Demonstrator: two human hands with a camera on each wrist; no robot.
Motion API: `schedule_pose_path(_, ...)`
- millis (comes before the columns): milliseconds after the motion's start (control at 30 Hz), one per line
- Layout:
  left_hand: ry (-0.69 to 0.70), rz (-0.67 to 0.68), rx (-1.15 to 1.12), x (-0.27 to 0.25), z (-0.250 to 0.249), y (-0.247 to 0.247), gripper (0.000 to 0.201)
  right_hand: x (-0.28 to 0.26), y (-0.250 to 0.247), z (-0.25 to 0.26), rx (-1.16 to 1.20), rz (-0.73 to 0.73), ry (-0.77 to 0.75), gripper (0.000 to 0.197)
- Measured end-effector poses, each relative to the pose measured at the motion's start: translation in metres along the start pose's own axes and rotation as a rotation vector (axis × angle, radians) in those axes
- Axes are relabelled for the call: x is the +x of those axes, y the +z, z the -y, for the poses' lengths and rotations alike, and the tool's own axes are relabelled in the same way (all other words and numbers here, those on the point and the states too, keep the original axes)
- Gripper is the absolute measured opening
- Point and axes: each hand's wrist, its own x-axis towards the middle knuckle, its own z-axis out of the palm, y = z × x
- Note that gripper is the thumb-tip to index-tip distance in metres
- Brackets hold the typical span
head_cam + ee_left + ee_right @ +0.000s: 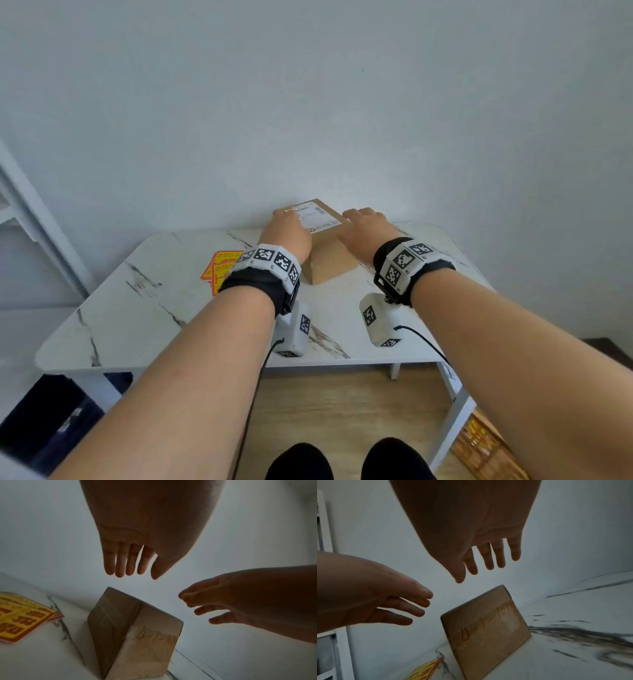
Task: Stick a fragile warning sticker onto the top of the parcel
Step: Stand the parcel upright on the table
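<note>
The parcel is a brown cardboard box with a white shipping label on top, standing at the back of the marble table. Handwritten red numbers mark its side. My left hand hovers over the box's left part with fingers straight and empty. My right hand hovers at the box's right edge, fingers spread and empty. In both wrist views a gap shows between the fingertips and the parcel. A small stack of yellow-and-red warning stickers lies on the table left of the box.
The wall stands right behind the parcel. A white shelf frame is at the left. A dark bag sits under the table's left side, and an orange woven crate is on the floor at the right.
</note>
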Motion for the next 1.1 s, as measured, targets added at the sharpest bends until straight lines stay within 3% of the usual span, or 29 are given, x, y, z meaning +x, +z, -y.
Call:
schedule_pose_path(200, -0.128, 0.124, -0.014, 0.011, 0.009, 0.028, 0.043, 0.02, 0.023, -0.001, 0.091, 0.081, 0.066, 0.039)
schedule_pose_path(400, -0.135, 0.201, -0.074, 0.01, 0.012, 0.039, 0.044, 0.017, 0.031, -0.003, 0.129, 0.046, 0.095, 0.041)
schedule_pose_path(533, -0.141, 0.204, -0.216, 0.004, 0.012, 0.04, 0.037, 0.004, 0.026, -0.006, 0.15, -0.047, 0.145, 0.035)
schedule_pose_path(633, -0.105, 0.187, -0.267, -0.008, 0.012, 0.04, 0.038, -0.009, 0.027, -0.013, 0.246, -0.105, 0.198, 0.043)
schedule_pose_path(800, -0.105, 0.141, -0.301, -0.027, 0.013, 0.041, 0.043, -0.027, 0.028, -0.02, 0.349, -0.017, 0.256, 0.048)
schedule_pose_path(966, -0.122, 0.08, -0.299, -0.045, 0.008, 0.048, 0.043, -0.048, 0.036, -0.027, 0.357, -0.024, 0.262, 0.05)
schedule_pose_path(1100, -0.138, 0.187, -0.265, -0.052, 0.004, 0.052, 0.041, -0.057, 0.043, -0.031, 0.31, -0.031, 0.284, 0.044)
